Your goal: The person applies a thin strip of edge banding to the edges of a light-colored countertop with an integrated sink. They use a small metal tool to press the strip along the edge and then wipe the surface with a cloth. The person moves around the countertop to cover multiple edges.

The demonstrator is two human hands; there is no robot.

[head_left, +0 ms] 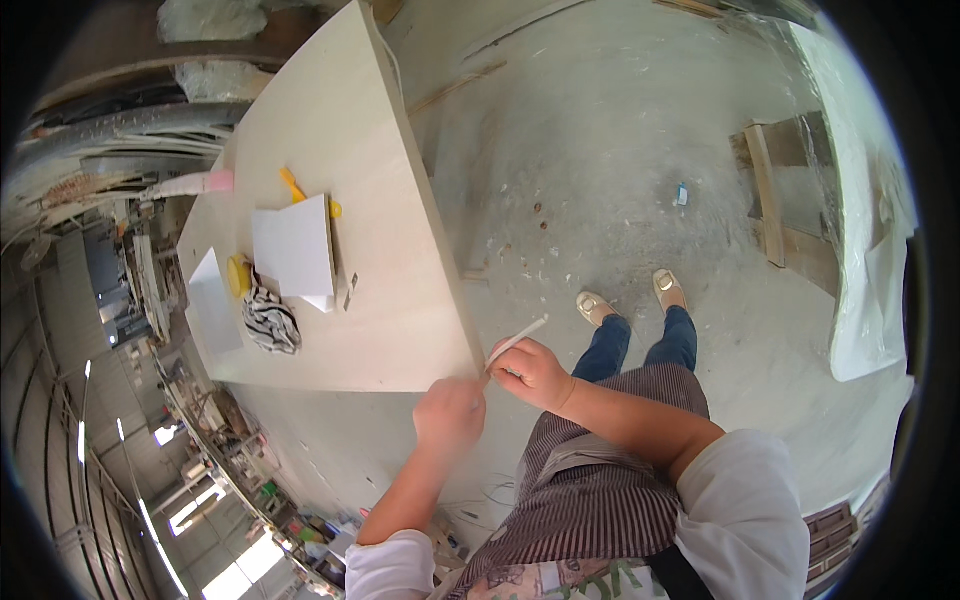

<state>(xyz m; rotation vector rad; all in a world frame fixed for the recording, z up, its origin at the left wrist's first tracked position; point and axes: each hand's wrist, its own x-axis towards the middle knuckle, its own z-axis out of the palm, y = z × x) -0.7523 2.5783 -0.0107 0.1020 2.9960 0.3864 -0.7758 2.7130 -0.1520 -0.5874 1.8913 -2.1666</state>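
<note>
My right hand (532, 376) is closed around a thin whitish strip (522, 333), whose free end sticks up past the fingers toward the floor side. Right beside it, at the near corner of a large pale tabletop (390, 300), my left hand (450, 412) is curled into a fist. Motion blurs that hand, and whatever it grips is hidden. Both hands meet close to the corner, nearly touching each other.
On the tabletop lie white sheets (290, 250), a yellow-handled tool (291, 184), a yellow round object (238, 275), a striped cloth (270, 322) and another white sheet (212, 310). A plastic-wrapped white panel (855, 260) stands at right by wooden boards (768, 195). Small scraps dot the floor.
</note>
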